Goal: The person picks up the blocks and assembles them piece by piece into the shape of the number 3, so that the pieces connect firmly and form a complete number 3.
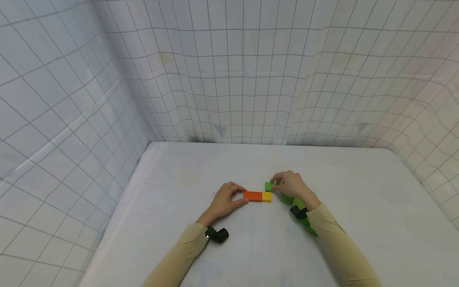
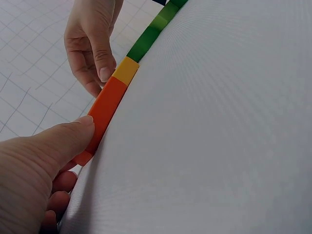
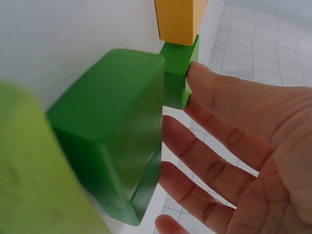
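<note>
An orange-red oblong block (image 1: 253, 196) lies on the table with a yellow block (image 1: 267, 197) against its right end. My left hand (image 1: 225, 200) holds the orange block's left end between thumb and fingers. Just behind the yellow block is a small green block (image 1: 268, 186), which my right hand (image 1: 291, 184) pinches at its right side. In the right wrist view, the thumb rests on an edge of that green block (image 3: 176, 63), close by the yellow block (image 3: 176, 19). A larger dark green block (image 3: 109, 97) stands near the curled lower fingers.
Under and beside the right forearm lie more blocks: a green one (image 1: 286, 199), a light green one (image 1: 298, 203) and further green ones (image 1: 308, 227). The white table (image 1: 201, 167) is bordered by grid-patterned curtains (image 1: 229, 79) at the back and sides.
</note>
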